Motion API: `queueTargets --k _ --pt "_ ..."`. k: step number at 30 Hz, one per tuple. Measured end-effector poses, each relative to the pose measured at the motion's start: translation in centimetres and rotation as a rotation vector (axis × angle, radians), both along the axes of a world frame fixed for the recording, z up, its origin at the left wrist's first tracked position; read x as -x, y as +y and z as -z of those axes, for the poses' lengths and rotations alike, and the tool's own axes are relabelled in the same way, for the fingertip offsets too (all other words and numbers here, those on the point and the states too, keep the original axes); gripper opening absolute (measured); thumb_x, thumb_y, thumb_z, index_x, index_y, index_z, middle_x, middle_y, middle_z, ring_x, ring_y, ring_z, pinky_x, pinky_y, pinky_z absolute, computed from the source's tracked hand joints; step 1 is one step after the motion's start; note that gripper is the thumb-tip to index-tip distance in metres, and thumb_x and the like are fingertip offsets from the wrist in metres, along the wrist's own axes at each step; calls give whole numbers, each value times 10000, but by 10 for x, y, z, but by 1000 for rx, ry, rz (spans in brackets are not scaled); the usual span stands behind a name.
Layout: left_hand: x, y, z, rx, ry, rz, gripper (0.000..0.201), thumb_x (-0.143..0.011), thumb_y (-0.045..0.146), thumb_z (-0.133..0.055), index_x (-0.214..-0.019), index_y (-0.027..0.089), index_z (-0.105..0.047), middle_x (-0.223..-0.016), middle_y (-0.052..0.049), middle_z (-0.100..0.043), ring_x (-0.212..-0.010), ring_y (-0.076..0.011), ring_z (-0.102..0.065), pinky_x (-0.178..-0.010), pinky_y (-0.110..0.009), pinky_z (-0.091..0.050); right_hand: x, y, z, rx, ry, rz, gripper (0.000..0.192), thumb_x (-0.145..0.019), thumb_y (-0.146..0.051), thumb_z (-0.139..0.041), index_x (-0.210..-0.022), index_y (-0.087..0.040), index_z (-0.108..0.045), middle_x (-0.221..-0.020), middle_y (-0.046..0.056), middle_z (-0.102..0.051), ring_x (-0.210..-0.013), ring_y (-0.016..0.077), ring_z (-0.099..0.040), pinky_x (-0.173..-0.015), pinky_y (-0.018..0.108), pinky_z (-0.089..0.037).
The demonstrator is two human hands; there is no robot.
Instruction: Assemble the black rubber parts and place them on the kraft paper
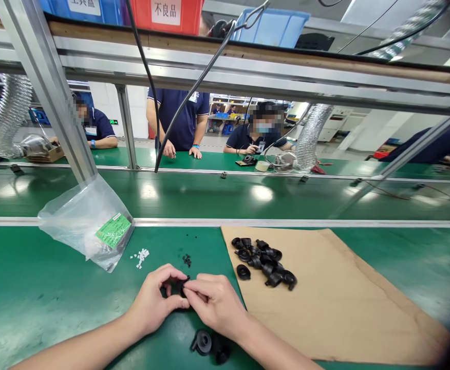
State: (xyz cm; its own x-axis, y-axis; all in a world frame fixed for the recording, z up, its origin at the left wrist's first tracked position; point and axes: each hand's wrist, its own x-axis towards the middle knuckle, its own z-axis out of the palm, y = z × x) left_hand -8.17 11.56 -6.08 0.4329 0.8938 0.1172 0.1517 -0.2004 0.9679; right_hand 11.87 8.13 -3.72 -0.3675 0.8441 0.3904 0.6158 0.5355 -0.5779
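Both hands meet over the green table [36,308], and between their fingertips sits a small black part [182,285]. The left hand [153,303] pinches it from the left side with thumb and fingers closed on it, and the right hand [215,303] presses on it from the right, also closed on it. The part is mostly hidden by the fingers, so its shape cannot be told.

Just below the right wrist lie two black round parts [209,347] on the table. A little above the hands there is a small group of tiny black pieces [187,260], and to the left of it a small group of tiny white pieces [142,257]. Beside those lies a clear plastic bag [82,221] with a green label [113,230]; the writing on it is too small to read.

To the right, a brown paper sheet [344,308] carries a pile of black parts [263,262].

On the top shelf stands a red bin [167,15] with a white label "不良品".
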Motion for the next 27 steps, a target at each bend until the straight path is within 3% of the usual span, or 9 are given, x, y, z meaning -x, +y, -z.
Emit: queueTargets --k 6,10,12,16,20,27 --pt "0 0 -2 -32 -1 5 317 -719 294 -936 -976 203 -773 -861 -7 -677 -720 -161 -573 -649 -263 -460 2 -4 2 -53 -84 56 334 -994 -176 -522 -665 -209 -573 -604 -39 -457 -565 121 -438 -564 294 -244" --pt "1 1 -3 -13 -61 33 297 -782 266 -874 -1059 223 -777 -1011 -45 -729 -795 -177 -632 -714 -280 -509 -3 -3 3 -141 -63 78 216 -1021 -243 -567 -872 -227 -723 -642 -26 -557 -574 131 -497 -576 285 -294" --pt "2 2 -3 -8 -82 48 294 -831 250 -814 -1122 239 -772 -1157 -72 -735 -890 -202 -673 -774 -301 -541 -7 -2 2 -95 5 126 115 -993 -279 -630 -1021 -229 -730 -666 -34 -568 -564 132 -501 -568 269 -328" --pt "1 -1 -2 -13 -64 72 383 -881 230 -736 -1263 257 -713 -1272 -94 -726 -977 -227 -706 -863 -345 -573 -9 2 0 91 88 172 269 -936 -278 -681 -1201 -232 -676 -888 -9 -643 -522 102 -475 -539 250 -387" --pt "-1 -4 -5 31 -106 39 423 -903 250 -707 -1315 234 -610 -1265 -116 -719 -1003 -237 -722 -877 -363 -586 -6 4 1 157 118 139 169 -964 -274 -629 -1100 -237 -723 -841 -14 -665 -545 110 -541 -574 245 -435" --pt "-3 -2 -11 122 -87 -44 221 -931 318 -684 -1106 188 -654 -1082 -100 -750 -964 -235 -731 -873 -357 -589 0 5 4 210 167 194 82 -933 -285 -650 -953 -214 -687 -756 -27 -666 -523 111 -542 -535 233 -428"
